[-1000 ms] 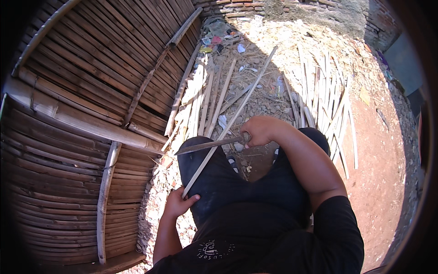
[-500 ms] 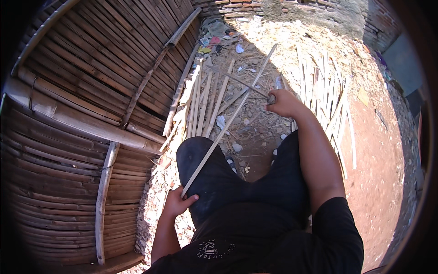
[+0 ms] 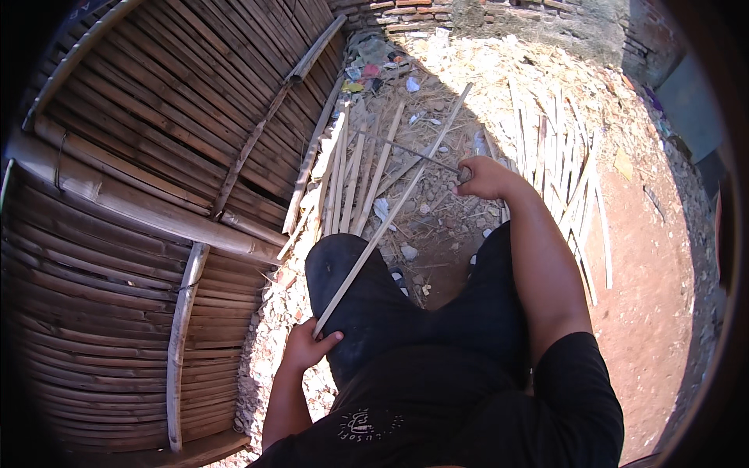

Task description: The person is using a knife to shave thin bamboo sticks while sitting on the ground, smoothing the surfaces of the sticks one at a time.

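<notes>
My left hand (image 3: 306,345) is closed round the near end of a long pale bamboo strip (image 3: 380,232), beside my left thigh. The strip slants up across the thigh and away to the far right, over the littered ground. In my right hand (image 3: 485,179), the fingers wrap the handle of a long-bladed knife (image 3: 413,152). Its thin dark blade points left and crosses the strip near its far part. Whether edge and strip touch I cannot tell. Most of the handle is hidden by my fingers.
Bamboo strips lie in a bundle (image 3: 341,175) ahead on the left and a larger scattered pile (image 3: 554,148) on the right. A bamboo-slat wall (image 3: 109,327) stands close on my left, a brick wall (image 3: 413,14) at the back. Rubble and scraps cover the ground.
The knife blade has turned to show thinner, its left end a little lower. The strip's far end has dropped slightly. Both hands keep their holds.
</notes>
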{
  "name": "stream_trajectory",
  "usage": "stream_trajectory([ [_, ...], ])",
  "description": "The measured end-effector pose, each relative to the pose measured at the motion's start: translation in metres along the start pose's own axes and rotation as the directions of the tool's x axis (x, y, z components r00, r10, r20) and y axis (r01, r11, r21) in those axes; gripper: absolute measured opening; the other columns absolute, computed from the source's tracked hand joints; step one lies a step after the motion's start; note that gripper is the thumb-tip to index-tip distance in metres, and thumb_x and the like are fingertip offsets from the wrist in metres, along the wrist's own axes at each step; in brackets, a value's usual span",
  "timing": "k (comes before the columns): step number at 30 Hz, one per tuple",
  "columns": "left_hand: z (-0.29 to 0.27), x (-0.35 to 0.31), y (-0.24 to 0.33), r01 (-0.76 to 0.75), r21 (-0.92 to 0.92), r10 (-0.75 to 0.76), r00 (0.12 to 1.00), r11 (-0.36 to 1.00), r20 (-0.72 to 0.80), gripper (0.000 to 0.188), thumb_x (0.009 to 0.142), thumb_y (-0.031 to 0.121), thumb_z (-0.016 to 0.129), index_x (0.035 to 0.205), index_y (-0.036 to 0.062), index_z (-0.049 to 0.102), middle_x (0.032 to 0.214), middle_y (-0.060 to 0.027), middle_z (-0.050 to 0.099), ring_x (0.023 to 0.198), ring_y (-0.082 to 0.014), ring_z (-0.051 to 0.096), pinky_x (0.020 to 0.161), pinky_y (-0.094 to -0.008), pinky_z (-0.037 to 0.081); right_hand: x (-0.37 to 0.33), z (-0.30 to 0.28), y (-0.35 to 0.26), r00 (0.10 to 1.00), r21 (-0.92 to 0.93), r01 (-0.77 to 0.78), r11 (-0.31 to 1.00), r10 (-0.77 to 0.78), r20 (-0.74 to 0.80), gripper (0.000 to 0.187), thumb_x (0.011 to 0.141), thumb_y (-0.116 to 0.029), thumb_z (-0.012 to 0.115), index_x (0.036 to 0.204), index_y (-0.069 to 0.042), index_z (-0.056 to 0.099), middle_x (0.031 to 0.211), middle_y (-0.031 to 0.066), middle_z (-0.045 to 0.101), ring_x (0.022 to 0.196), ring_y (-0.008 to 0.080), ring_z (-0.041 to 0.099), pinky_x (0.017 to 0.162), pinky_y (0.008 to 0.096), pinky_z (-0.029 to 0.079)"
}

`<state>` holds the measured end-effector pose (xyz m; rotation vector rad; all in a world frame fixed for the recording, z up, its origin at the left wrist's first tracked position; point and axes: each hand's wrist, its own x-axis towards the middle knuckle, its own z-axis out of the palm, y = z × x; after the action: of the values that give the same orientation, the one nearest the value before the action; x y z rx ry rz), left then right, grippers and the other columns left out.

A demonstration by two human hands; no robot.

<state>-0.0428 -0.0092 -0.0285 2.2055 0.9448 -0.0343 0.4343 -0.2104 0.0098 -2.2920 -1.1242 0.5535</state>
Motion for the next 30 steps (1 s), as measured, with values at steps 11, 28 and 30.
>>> stream_trajectory([
  [11,-0.002,-0.003,0.000,0.012,-0.001,-0.012,1.000,1.000,-0.017,0.051,0.073,0.043,0.086,0.071,0.0025,0.056,0.059,-0.0043,0.056,0.056,-0.0135,0.054,0.054,-0.0315,0.045,-0.020,0.025,-0.070,0.927,-0.218,0.249,0.944,-0.167,0.335,0.056,0.074,-0.036,0.079,0.120,-0.007,0.066,0.111,0.0226,0.067,0.109,0.0399,0.062,0.093,0.0459,0.050],
  [28,0.005,0.000,-0.011,-0.016,-0.018,0.016,1.000,1.000,-0.026,0.052,0.073,0.045,0.086,0.069,0.0029,0.055,0.059,-0.0052,0.056,0.055,-0.0152,0.055,0.053,-0.0327,0.045,-0.002,0.005,-0.014,0.998,-0.040,0.006,0.999,-0.004,0.056,0.064,0.076,-0.035,0.078,0.127,-0.001,0.062,0.116,0.0253,0.066,0.112,0.0383,0.062,0.095,0.0427,0.049],
  [30,0.005,0.000,-0.011,-0.022,-0.020,0.021,0.999,1.000,-0.032,0.052,0.073,0.045,0.086,0.069,0.0030,0.055,0.059,-0.0051,0.056,0.055,-0.0150,0.055,0.053,-0.0327,0.045,-0.008,0.019,-0.032,0.979,-0.130,0.148,0.980,-0.127,0.157,0.061,0.075,-0.034,0.078,0.124,-0.002,0.063,0.112,0.0220,0.068,0.107,0.0374,0.064,0.092,0.0444,0.050],
])
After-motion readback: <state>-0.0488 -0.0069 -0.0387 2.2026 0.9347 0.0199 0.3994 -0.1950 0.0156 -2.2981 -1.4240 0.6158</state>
